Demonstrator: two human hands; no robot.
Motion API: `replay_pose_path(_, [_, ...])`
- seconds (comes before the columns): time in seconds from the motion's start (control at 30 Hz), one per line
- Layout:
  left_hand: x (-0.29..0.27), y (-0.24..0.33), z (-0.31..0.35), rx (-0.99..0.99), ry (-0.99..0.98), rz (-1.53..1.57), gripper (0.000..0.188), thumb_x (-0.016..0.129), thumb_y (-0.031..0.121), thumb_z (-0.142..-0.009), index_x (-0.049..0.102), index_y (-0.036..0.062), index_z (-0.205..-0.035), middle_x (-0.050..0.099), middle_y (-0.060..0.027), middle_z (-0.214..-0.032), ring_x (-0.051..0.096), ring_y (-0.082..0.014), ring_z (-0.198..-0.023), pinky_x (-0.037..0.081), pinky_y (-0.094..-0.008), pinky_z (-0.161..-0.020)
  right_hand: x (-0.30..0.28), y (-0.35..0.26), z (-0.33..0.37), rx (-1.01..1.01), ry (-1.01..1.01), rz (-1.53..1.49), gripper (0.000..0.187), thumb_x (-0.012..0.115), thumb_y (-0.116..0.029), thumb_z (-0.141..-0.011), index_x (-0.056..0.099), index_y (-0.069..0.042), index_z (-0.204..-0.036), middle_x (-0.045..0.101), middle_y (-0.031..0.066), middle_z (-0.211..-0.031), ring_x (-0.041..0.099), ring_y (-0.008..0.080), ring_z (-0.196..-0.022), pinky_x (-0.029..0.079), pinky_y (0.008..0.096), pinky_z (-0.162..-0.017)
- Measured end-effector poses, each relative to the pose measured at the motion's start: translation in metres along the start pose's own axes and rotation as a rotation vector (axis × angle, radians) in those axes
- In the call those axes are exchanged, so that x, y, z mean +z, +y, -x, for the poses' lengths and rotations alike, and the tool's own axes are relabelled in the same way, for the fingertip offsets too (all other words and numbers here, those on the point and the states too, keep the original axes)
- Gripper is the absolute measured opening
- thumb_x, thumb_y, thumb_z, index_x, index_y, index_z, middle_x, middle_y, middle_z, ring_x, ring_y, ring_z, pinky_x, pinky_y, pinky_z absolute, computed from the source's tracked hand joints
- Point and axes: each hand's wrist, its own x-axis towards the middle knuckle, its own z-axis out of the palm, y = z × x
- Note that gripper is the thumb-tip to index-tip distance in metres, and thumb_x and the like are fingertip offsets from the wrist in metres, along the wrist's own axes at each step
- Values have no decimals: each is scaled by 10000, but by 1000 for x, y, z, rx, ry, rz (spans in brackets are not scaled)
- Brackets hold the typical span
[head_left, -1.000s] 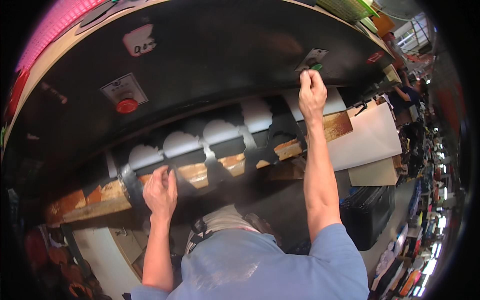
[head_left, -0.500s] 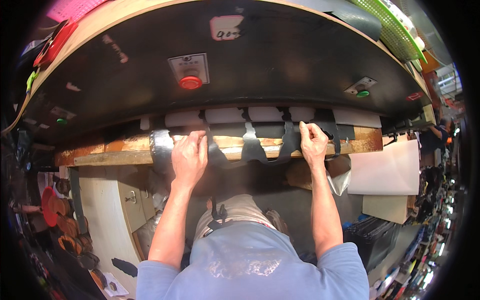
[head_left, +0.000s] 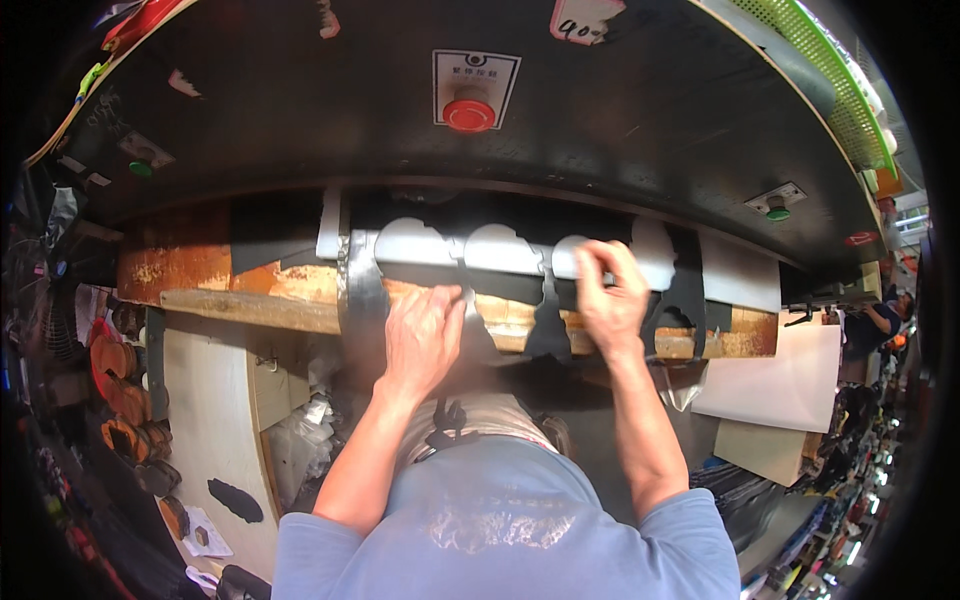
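Note:
A black sheet with large rounded cut-outs (head_left: 545, 325) lies over a white board (head_left: 740, 272) and hangs past the front edge of a wooden ledge. My left hand (head_left: 425, 335), fingers curled and thumb pressed in, grips one of the sheet's narrow strips. Over a cut-out toward the right, my right hand (head_left: 612, 300) is closed in a pinch; what lies between its fingertips is hidden. Pale board shows through several of the openings. The sheet's glossy left border (head_left: 360, 285) hangs down left of my left hand.
A dark machine front with a red button (head_left: 469, 112) and a green button (head_left: 777, 208) rises beyond the wooden ledge (head_left: 250, 308). Below left stands a pale cabinet (head_left: 215, 400). A white sheet (head_left: 770, 380) hangs at right, and another person (head_left: 875, 320) is farther off.
My hands have come closer together. The sheet's strips and cut-outs sit differently over the ledge, with more white showing through. The whole view has shifted, so the machine front appears higher and farther right.

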Motion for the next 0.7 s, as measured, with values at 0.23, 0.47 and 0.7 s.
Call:
replay_pose_path(0.23, [-39, -37, -89, -191, 167, 117, 333, 559, 28, -1044, 651, -29, -1359, 728, -251, -1277, 724, -416, -1156, 583, -430, -979, 155, -42, -89, -88, -503, 85, 923, 925, -438, -757, 553, 46, -1449, 578, 326, -1261, 577, 481, -1154, 498, 534, -1006])
replay_pose_path(0.47, [0, -89, -136, -164, 32, -203, 597, 569, -12, -1017, 439, -12, -1600, 576, -284, -1514, 497, -445, -1470, 345, -539, -1258, 160, -26, -123, -61, -437, -102, 941, 996, -371, -660, 633, 20, -1436, 509, 304, -1509, 514, 445, -1379, 451, 489, -1155])
replay_pose_path(0.7, [3, -90, -128, -166, -14, -213, 610, 603, -38, -995, 462, -7, -1588, 567, -247, -1547, 486, -432, -1487, 341, -545, -1262, 61, 2, -127, 149, -378, -336, 997, 1018, -317, -666, 592, 27, -1499, 510, 242, -1587, 526, 359, -1446, 427, 485, -1206])
